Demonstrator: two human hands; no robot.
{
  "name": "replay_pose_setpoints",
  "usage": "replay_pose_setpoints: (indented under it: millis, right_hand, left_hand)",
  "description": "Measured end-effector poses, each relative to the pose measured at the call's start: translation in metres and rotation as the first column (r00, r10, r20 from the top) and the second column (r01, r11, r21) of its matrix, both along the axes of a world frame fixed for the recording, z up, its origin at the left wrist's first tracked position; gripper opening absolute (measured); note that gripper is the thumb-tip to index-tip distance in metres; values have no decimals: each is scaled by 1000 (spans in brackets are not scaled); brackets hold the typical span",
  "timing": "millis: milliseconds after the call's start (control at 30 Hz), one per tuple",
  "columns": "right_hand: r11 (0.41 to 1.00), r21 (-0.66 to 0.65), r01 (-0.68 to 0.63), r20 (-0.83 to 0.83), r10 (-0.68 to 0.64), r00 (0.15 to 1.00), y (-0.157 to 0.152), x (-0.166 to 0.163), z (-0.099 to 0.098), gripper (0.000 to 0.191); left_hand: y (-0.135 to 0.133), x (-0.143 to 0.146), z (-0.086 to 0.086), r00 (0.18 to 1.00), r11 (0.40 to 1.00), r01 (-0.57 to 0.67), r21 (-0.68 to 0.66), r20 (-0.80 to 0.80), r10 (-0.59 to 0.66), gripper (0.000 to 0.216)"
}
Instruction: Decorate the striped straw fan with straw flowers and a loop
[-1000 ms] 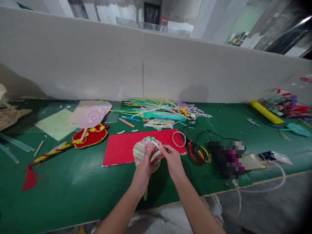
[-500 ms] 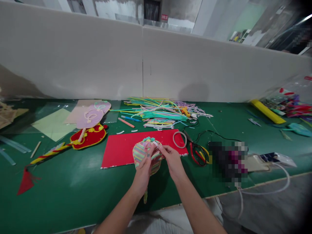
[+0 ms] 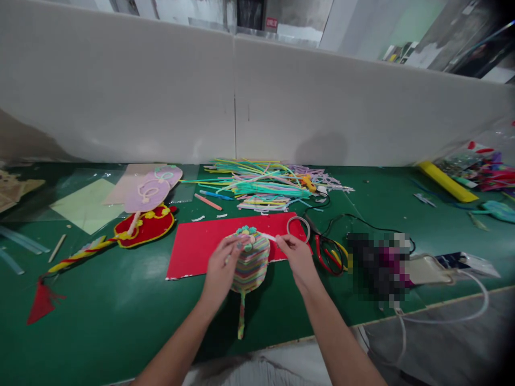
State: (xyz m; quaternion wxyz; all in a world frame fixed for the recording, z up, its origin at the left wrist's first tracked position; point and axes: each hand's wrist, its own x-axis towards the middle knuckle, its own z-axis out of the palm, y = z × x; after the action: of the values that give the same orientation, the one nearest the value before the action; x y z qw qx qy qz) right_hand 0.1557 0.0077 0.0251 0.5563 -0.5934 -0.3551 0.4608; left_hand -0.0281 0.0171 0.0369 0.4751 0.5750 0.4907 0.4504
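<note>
A small striped pastel fan (image 3: 251,262) with a thin handle lies over the near edge of a red sheet (image 3: 201,241) on the green table (image 3: 120,305). My left hand (image 3: 220,264) rests on the fan's left side, fingers curled at its top. My right hand (image 3: 296,256) pinches the end of a thin white strip (image 3: 269,236) that runs to the top of the fan, where small green and pink decorations sit.
A heap of coloured pipe-cleaner strips (image 3: 265,185) lies behind the red sheet. A red fan with a tassel (image 3: 145,225) and a lilac fan (image 3: 151,187) lie to the left. A white ring (image 3: 298,228), pliers (image 3: 328,252) and cables sit to the right. A white partition (image 3: 241,102) closes the back.
My hands have drawn apart: the left slid to the fan's left side, the right pulled the white strip out to the right. The fan now lies flatter, its handle showing.
</note>
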Motion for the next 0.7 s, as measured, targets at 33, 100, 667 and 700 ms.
replay_pose_setpoints:
  millis: [33,100,667,700]
  right_hand:
    - [1000,0,6,16,-6,1000,2,5,1,24]
    - [1000,-1,12,35,-12,999,8,13,0,24]
    - [990,135,-47,91,35,995,59,3,-17,49]
    - [987,142,-77,113,61,992,63,0,-18,50]
  left_hand:
    - [12,-7,0,996,999,-29,34,-88,32,29]
    - [39,-17,-4,965,993,-54,109,-249,80,28]
    - [111,-15,-38,953,990,140,4,-272,-134,18]
    - [113,-16,-38,952,992,127,15,-281,-118,18]
